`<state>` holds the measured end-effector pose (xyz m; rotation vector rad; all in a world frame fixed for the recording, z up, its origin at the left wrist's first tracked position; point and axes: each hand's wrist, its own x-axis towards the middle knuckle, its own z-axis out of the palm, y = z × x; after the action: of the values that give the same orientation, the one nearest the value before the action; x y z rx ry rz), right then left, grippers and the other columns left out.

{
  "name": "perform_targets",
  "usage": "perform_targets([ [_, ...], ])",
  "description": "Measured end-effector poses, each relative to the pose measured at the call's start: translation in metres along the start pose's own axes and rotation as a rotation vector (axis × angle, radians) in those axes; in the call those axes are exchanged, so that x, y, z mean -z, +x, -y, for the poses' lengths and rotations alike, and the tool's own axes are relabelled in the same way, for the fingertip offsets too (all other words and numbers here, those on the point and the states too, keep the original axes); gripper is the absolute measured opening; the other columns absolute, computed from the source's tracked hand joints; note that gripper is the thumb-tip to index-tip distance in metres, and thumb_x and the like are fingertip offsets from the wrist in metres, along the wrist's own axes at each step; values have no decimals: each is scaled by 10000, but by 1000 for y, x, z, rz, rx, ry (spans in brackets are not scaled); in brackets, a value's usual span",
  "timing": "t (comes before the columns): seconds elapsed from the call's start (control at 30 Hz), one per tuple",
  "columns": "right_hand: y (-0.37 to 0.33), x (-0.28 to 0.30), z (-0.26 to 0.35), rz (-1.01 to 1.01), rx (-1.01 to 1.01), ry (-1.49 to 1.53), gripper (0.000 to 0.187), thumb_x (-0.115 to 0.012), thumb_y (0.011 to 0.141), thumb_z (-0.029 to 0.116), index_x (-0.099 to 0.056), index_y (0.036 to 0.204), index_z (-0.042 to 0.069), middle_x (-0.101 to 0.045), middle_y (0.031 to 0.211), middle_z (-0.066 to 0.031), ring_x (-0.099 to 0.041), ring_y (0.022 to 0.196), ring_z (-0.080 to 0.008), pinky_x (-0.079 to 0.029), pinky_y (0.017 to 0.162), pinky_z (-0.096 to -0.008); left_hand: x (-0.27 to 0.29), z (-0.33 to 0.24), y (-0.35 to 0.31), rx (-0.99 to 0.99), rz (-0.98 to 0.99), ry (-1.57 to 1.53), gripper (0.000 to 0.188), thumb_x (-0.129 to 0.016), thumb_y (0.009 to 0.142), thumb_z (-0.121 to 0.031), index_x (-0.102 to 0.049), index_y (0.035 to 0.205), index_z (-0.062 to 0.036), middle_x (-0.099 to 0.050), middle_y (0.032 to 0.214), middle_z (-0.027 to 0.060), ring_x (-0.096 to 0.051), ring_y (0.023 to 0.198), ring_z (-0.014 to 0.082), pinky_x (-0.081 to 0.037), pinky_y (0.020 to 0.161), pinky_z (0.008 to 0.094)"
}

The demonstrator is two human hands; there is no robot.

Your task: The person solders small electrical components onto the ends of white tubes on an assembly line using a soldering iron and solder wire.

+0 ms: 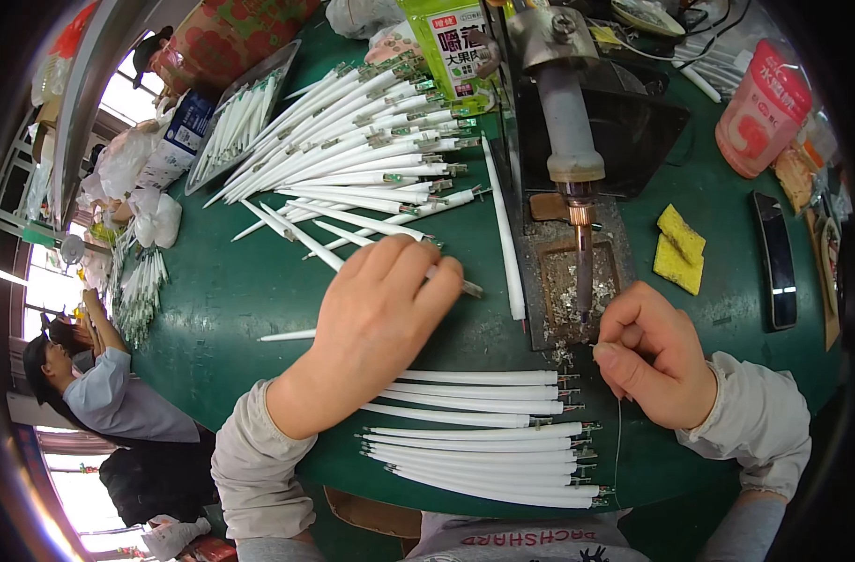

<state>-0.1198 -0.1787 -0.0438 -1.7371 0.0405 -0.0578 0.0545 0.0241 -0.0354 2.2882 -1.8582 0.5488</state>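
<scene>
At near side of the green table (212, 304), in two groups: white sticks (483, 459). Beyond, on the right: right hand (657, 365), thumb and forefinger pinched on a thin wire (618, 440), just beside tip of the iron (584, 267). On the left: left hand (366, 314), curled around one stick (469, 288), mostly hidden. Below the iron, a tray (541, 318); to the right, yellow sponge (678, 258), phone (774, 262). Far left, heap of sticks (362, 131).

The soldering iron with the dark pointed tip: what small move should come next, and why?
Probably the left hand should bring the grey end of its slim white tapered stick toward the dark pointed tip of the upright grey soldering iron: the right hand pinches a thin silvery wire close to that tip, while the stick's end is apart from it.
</scene>
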Motion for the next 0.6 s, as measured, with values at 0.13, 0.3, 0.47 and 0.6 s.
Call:
perform_targets([
  [0.13,1,-1,7,32,-26,8,196,-642,774,72,-476,874,47,-518,577,22,-455,475,-24,-320,432,-186,13,-20,8,-135,-98,-184,296,-624,572,-40,-572,861,-1,-528,813,98,-555,739,248,-471,616,328],
  [0.3,-3,-5,16,59,-144,156,193,-638,769,65,-499,900,42,-549,640,19,-498,558,-21,-343,450,-178,36,-50,13,-116,40,-381,293,-644,538,-13,-584,821,29,-522,763,108,-552,636,208,-449,492,284],
  [0.47,-7,-5,10,62,-163,207,158,-624,763,46,-529,890,42,-580,717,-4,-538,599,-41,-397,471,-184,37,-61,18,94,191,-663,240,-659,651,39,-576,877,33,-526,769,102,-559,683,198,-456,528,268],
  [0.6,-5,-1,10,29,-125,157,150,-621,757,38,-538,882,35,-587,737,-20,-562,612,-64,-439,489,-198,32,-54,27,429,476,-1259,166,-613,787,1,-560,938,45,-553,821,68,-544,747,118,-447,634,228],
])
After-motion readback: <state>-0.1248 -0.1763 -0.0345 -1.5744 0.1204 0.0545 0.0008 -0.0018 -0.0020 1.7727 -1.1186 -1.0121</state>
